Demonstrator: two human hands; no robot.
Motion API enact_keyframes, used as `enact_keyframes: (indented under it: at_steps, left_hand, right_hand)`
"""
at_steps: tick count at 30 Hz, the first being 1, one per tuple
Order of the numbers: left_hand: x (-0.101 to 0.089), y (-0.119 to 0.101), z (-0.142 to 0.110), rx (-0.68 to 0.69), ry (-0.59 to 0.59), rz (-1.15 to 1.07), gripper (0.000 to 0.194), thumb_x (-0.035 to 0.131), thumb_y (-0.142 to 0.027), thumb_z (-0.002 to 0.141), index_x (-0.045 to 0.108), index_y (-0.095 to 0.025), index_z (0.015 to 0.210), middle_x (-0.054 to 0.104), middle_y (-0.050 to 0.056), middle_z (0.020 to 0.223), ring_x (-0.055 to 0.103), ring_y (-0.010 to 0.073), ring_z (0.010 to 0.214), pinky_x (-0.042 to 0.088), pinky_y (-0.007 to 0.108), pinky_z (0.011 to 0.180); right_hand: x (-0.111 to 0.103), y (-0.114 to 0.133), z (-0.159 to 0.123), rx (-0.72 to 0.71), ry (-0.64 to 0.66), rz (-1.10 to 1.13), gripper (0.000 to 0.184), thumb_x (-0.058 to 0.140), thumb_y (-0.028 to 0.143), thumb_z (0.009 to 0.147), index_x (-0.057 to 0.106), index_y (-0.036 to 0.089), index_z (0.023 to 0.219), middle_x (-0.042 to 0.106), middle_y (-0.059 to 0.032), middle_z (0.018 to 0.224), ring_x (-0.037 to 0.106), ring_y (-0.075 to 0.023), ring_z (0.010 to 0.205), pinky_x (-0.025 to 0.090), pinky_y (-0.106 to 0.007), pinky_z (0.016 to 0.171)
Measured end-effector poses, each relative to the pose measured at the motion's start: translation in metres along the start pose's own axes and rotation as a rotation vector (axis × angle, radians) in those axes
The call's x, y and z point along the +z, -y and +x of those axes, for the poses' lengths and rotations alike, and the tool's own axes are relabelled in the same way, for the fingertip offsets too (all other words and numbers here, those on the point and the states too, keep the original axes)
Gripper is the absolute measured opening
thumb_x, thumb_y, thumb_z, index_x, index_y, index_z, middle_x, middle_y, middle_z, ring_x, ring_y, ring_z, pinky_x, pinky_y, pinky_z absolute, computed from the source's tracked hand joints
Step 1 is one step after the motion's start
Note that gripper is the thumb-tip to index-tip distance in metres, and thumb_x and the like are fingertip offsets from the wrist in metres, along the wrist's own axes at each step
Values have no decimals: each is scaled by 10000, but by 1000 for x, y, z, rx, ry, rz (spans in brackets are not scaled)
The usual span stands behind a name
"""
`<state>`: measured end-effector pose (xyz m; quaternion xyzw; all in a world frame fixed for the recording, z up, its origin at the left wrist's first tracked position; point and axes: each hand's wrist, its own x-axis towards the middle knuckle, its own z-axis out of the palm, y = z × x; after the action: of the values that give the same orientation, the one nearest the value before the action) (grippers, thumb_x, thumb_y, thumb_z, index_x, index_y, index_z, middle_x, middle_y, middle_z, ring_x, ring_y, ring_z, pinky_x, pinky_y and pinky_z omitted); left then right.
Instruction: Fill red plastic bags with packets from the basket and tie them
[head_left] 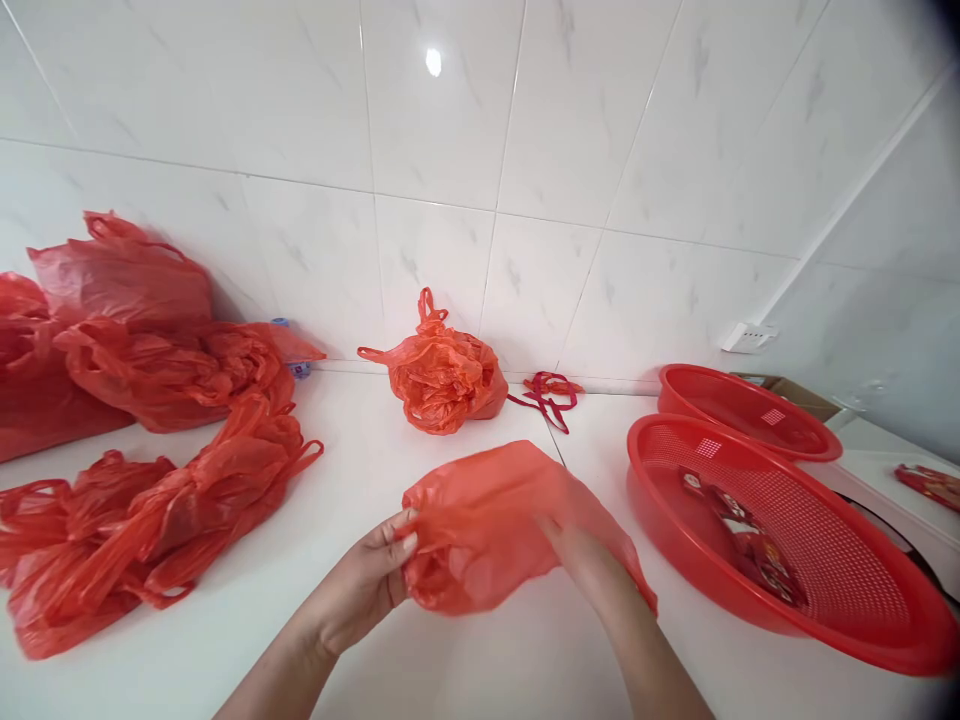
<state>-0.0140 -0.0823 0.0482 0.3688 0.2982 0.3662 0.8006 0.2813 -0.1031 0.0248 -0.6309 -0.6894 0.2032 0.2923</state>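
A thin red plastic bag [495, 510] is held up just above the white table in front of me. My left hand [379, 565] pinches its crumpled left end between thumb and fingers. On the bag's right side is my right hand [570, 550], blurred, with its fingers hidden by the film. Whether those fingers are inside the bag or behind it, I cannot tell. Behind the held bag, against the wall, sits a crumpled red plastic bag [446, 380] with its handles sticking up.
Several red plastic bags [172, 370] are heaped at left, with more crumpled bags [150, 540] in front. A dark red strap [551, 395] lies by the wall. At right stand a red basket [862, 520] holding red packets [742, 535] and another red basket [735, 400]. A socket box [748, 337] is on the wall.
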Motion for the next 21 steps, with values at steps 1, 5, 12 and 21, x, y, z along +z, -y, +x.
enact_keyframes:
  at_steps: [1,5,12,21]
  left_hand:
    - [-1,3,2,5,-19,-79,264,695,-337,742,624,-190,950,624,25,817,602,137,724,483,269,720]
    - [-3,7,14,36,-158,-187,254,660,-350,773,628,-174,953,644,40,860,635,150,753,525,273,704]
    - [-16,-8,30,18,-254,-174,198,685,-301,753,629,-167,887,673,25,805,658,148,693,530,242,617]
    - [-13,3,39,-107,-166,-170,191,671,-347,763,635,-191,867,662,11,772,647,144,692,504,234,629]
  right_hand:
    - [-2,-3,1,43,-5,-7,354,476,519,822,600,322,1088,661,-45,938,595,-224,944,452,-356,786]
    - [-2,-2,6,322,65,18,285,563,488,761,613,292,963,663,-44,773,613,-216,672,437,-338,573]
    - [-12,16,-2,208,470,151,201,643,327,690,671,314,889,676,18,759,587,-152,596,377,-241,486]
    - [-19,-9,29,198,285,745,392,513,455,831,565,228,1146,648,-67,1026,636,-149,795,487,-274,659]
